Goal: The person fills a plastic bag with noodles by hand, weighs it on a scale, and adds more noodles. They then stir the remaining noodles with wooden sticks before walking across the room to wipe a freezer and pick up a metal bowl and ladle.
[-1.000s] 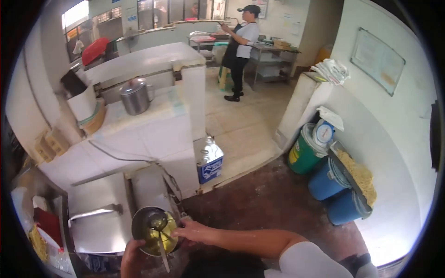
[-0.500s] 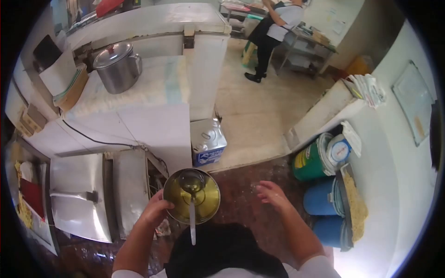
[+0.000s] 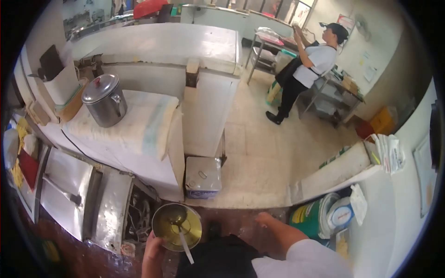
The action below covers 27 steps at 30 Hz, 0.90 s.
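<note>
My left hand (image 3: 155, 245) grips the near left rim of a round metal pot (image 3: 160, 226), thumb toward the inside. Clear yellow liquid, looking like oil, (image 3: 192, 225) covers its bottom. A ladle (image 3: 185, 244) rests in the pot, its bowl in the liquid and its handle leaning over the near rim. Off to the right, my right hand (image 3: 266, 219) is held out in front of me, apart from the pot. No object shows in it; its fingers are small and partly turned away, looking loosely apart.
A square tin (image 3: 203, 178) stands just beyond the pot. To the left are a metal-lidded unit (image 3: 67, 187) and a cloth-covered counter with a lidded steel pot (image 3: 104, 106). A green bucket (image 3: 309, 217) stands right, beside a low wall (image 3: 336, 176). A co-worker (image 3: 313, 65) stands farther back.
My view has tilted up, showing more of the room. The pot, still in my left hand, sits lower and slightly left in view. My right hand also appears lower, its fingers less visible.
</note>
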{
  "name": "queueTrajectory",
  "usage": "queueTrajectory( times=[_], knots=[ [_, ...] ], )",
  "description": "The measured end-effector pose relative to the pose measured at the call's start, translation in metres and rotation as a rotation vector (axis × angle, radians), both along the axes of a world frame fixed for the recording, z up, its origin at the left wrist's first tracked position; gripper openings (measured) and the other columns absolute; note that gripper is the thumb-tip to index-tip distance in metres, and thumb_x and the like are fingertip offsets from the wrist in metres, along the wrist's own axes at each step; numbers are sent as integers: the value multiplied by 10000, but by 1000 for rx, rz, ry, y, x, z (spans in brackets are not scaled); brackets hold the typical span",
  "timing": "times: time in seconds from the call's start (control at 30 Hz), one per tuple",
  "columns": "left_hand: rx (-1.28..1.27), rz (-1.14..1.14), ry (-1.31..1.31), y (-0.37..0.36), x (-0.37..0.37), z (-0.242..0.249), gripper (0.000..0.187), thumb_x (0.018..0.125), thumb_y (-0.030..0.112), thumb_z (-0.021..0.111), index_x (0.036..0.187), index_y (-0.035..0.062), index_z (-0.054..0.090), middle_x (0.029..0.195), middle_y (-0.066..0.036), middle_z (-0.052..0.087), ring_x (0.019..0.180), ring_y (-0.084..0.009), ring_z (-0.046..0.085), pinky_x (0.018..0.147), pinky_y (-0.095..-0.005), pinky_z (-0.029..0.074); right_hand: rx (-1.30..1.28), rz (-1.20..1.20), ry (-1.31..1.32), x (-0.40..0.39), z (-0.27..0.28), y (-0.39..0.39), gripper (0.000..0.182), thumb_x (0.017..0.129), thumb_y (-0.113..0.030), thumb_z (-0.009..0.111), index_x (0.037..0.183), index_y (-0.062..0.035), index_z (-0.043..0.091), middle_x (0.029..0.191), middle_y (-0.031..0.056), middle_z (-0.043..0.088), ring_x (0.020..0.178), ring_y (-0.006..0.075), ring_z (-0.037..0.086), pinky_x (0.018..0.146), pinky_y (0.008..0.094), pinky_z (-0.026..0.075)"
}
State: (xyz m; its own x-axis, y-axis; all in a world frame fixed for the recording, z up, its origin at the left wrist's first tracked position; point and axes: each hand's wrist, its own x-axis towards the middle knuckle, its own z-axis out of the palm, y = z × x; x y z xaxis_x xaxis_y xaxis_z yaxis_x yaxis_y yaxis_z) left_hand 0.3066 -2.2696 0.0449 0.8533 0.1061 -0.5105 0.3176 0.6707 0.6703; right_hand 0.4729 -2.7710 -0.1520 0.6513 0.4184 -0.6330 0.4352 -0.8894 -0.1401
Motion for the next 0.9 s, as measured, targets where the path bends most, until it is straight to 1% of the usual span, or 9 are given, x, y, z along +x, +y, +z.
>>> queueTrajectory(
  times=[0.13, 0.2, 0.23, 0.33, 0.4, 0.47, 0.53, 0.67, 0.9],
  knots=[
    [-60, 127, -61, -23, -22, -7, 611, 659, 34, 607, 1263, -13, 526, 1116, -108, 638, 985, -238, 651, 864, -358, 543, -120, -12, 73, 52, 51, 31, 407, 874, -433, 600, 1055, -91, 727, 1047, 202, 692, 940, 367, 670, 850, 443, 527],
    [-30, 176, -76, -29, -31, -13, 604, 671, 47, 612, 1267, -9, 525, 1125, -109, 639, 983, -238, 649, 861, -362, 540, 170, -686, 187, 59, 73, 42, 379, 874, -416, 612, 1049, -98, 722, 1042, 190, 694, 930, 375, 665, 849, 444, 534],
    [-32, 186, -84, -35, -38, -9, 604, 671, 47, 612, 1267, -9, 525, 1125, -109, 639, 983, -238, 649, 861, -362, 540, 170, -675, 179, 58, 69, 42, 379, 874, -416, 612, 1049, -98, 722, 1042, 190, 694, 930, 375, 665, 849, 444, 534],
    [18, 285, -60, -55, -59, 2, 561, 683, 62, 609, 1236, -6, 552, 1098, -99, 654, 983, -232, 649, 854, -360, 536, 239, -238, -13, 64, 69, 43, 328, 844, -372, 642, 996, -94, 725, 1001, 181, 699, 919, 370, 664, 822, 443, 540],
    [49, 304, -135, -62, -76, -2, 525, 685, 70, 607, 1205, 3, 581, 1062, -90, 670, 973, -226, 652, 848, -355, 534, -112, 620, -69, 59, 65, 52, 313, 802, -329, 674, 1007, -98, 722, 962, 173, 695, 934, 366, 664, 819, 449, 539],
    [46, 323, -81, -72, -91, -3, 502, 687, 67, 602, 1184, 0, 597, 1045, -81, 679, 964, -218, 656, 851, -342, 533, -81, 593, -30, 48, 69, 53, 327, 780, -280, 681, 1060, -115, 716, 935, 173, 689, 930, 358, 669, 807, 453, 544],
    [62, 366, -72, -75, -102, -21, 518, 713, 82, 582, 1217, -31, 560, 1109, -110, 653, 987, -249, 653, 882, -375, 534, -33, 45, 47, 35, 103, 64, 317, 779, -294, 674, 1032, -109, 726, 912, 185, 683, 951, 355, 670, 815, 461, 538],
    [18, 372, -13, -81, -117, -31, 515, 715, 81, 580, 1220, -13, 553, 1094, -108, 658, 932, -244, 668, 767, -379, 571, 101, 99, -19, 49, 89, 36, 358, 786, -356, 660, 989, -71, 735, 959, 216, 691, 959, 378, 666, 841, 463, 527],
    [-22, 350, -5, -86, -105, -17, 510, 703, 59, 603, 1207, -15, 572, 1095, -95, 669, 1008, -216, 645, 896, -339, 519, 3, -292, 45, 80, 75, 8, 431, 804, -435, 655, 890, -20, 733, 879, 193, 706, 827, 345, 675, 774, 431, 537]
  ],
)
